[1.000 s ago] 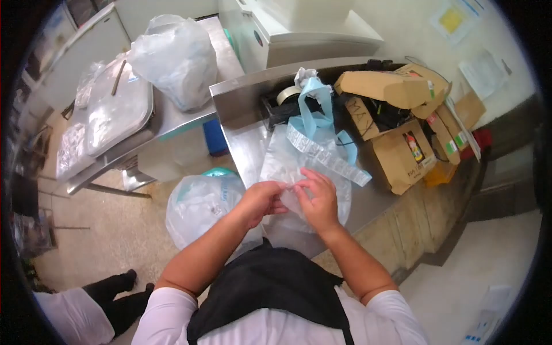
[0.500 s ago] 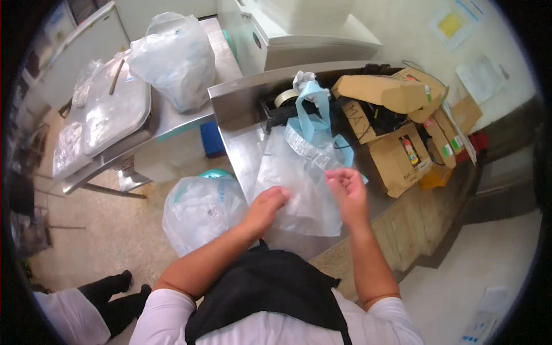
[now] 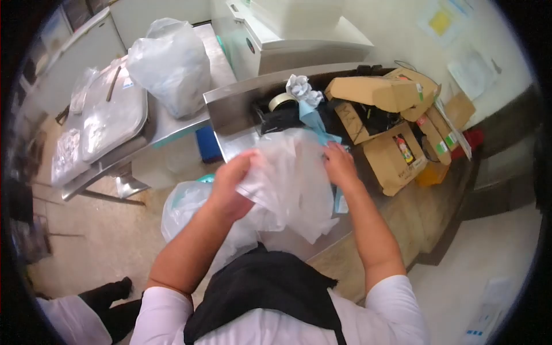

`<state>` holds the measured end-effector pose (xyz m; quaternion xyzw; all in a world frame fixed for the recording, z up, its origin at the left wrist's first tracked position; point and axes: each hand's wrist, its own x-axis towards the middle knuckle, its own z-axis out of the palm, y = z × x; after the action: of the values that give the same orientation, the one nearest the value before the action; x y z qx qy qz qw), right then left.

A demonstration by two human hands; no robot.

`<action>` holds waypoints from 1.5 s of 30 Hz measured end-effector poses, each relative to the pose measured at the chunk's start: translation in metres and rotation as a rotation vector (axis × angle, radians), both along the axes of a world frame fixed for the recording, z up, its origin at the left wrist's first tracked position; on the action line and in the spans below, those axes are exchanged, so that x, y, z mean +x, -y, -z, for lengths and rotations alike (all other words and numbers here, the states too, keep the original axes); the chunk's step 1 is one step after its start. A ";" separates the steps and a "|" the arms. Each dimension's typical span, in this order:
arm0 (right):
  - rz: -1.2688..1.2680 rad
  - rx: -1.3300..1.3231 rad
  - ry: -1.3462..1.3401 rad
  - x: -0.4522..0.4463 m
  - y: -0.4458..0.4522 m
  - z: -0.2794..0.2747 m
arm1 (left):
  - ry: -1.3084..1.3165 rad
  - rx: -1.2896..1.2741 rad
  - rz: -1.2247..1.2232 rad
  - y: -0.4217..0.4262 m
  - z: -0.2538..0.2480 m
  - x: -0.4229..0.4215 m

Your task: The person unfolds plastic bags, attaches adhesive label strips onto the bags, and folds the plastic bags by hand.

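Note:
A clear plastic bag (image 3: 293,178) hangs crumpled over the steel counter (image 3: 229,127), spread between my two hands. My left hand (image 3: 231,183) grips its left side, the fingers partly behind the film. At the bag's upper right edge, my right hand (image 3: 340,163) has its fingers closed on the plastic. Light blue material (image 3: 313,119) lies behind the bag and partly under it. Crumpled silver-white paper (image 3: 303,90) and a tape roll (image 3: 282,102) are just beyond.
Opened cardboard boxes (image 3: 394,164) stand on the counter's right. A side table (image 3: 167,127) at left bears a tray (image 3: 115,118) and a full plastic bag (image 3: 172,69). Another bag (image 3: 181,210) sits low at left. Part of a person (image 3: 75,319) shows at lower left.
My hands have taken hold of the clear bag and raised it off the counter, opening it out between them. Both hands have moved up, and the bag now covers much of the blue material.

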<state>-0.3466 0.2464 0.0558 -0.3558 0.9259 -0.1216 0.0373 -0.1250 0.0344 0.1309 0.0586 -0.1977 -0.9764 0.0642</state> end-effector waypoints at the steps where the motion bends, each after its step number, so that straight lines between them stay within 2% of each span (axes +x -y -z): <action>1: 0.005 -0.005 0.000 0.000 -0.003 0.000 | -0.071 0.017 -0.010 0.007 -0.009 -0.003; 3: 0.023 -0.017 0.003 0.001 -0.013 0.004 | -0.210 0.050 -0.023 0.017 -0.026 -0.008; 4: 0.065 -0.163 0.096 -0.004 -0.018 0.009 | -0.171 0.037 -0.065 0.013 -0.051 -0.007; 6: 0.151 -0.458 0.285 -0.010 -0.026 0.013 | -0.249 0.033 -0.029 0.018 -0.051 -0.016; 8: 0.168 -0.585 0.326 -0.010 -0.033 0.002 | -0.249 0.001 -0.006 0.015 -0.056 -0.024; 9: 0.172 -0.647 0.348 -0.004 -0.032 -0.016 | -0.258 -0.038 0.025 0.013 -0.052 -0.033; 11: 0.270 -1.056 0.576 0.035 -0.025 -0.086 | -0.269 -0.111 0.091 0.009 -0.034 -0.050; 13: 0.058 -1.267 0.676 0.062 -0.012 -0.130 | -0.192 -0.100 0.115 -0.008 -0.034 -0.060; 15: -0.058 -0.786 0.245 0.089 0.007 -0.143 | -0.145 -0.135 0.150 -0.022 -0.037 -0.066; 17: -0.005 -0.515 0.156 0.089 0.006 -0.146 | -0.131 -0.212 0.184 -0.033 -0.043 -0.067; 18: 0.092 -0.494 0.278 0.078 0.002 -0.142 | -0.137 -0.472 0.100 -0.036 -0.024 -0.071; 19: 0.185 -0.471 0.401 0.067 -0.004 -0.135 | -0.154 -0.628 0.074 -0.038 -0.013 -0.072; 20: 0.149 -0.743 0.416 0.056 -0.014 -0.117 | -0.169 -0.785 0.040 -0.041 -0.005 -0.073; 21: 0.126 -0.834 0.449 0.056 -0.017 -0.120 | -0.181 -0.943 -0.002 -0.042 0.011 -0.074; 22: 0.101 -0.928 0.486 0.058 -0.017 -0.123 | -0.142 -1.546 -0.137 -0.045 0.069 -0.080; 24: 0.112 -1.136 0.575 0.067 -0.015 -0.131 | -0.190 -1.926 -0.053 -0.050 0.108 -0.081; 25: 0.093 -1.158 0.608 0.066 -0.019 -0.136 | -0.205 -1.992 -0.012 -0.056 0.117 -0.081; 27: 0.063 -1.192 0.680 0.064 -0.031 -0.143 | -0.209 -1.969 0.035 -0.070 0.132 -0.085; 30: -0.157 -0.618 0.372 0.091 -0.027 -0.162 | -0.197 -1.957 0.058 -0.083 0.140 -0.085; 33: -0.261 -0.151 0.178 0.115 -0.026 -0.107 | -0.168 -1.965 0.067 -0.090 0.145 -0.078; 36: -0.188 -0.087 -0.053 0.122 -0.012 -0.066 | -0.150 -1.947 0.068 -0.091 0.148 -0.076; 39: -0.251 -0.196 0.031 0.108 -0.019 -0.051 | -0.133 -1.898 0.071 -0.085 0.148 -0.077; 42: -0.005 -0.409 0.357 0.103 -0.026 -0.065 | -0.080 -1.766 0.150 -0.072 0.143 -0.078; 43: 0.052 -0.542 0.393 0.097 -0.030 -0.064 | -0.028 -1.803 0.207 -0.067 0.140 -0.078; 44: 0.103 -0.674 0.428 0.086 -0.036 -0.065 | 0.026 -1.881 0.249 -0.063 0.137 -0.076; 45: 0.213 -1.044 0.699 0.070 -0.042 -0.074 | 0.082 -2.338 0.268 -0.061 0.121 -0.070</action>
<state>-0.2764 0.2882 0.1294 -0.1723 0.7082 -0.6687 0.1468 -0.1954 0.0954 0.0100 -0.0259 -0.9794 -0.1977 -0.0307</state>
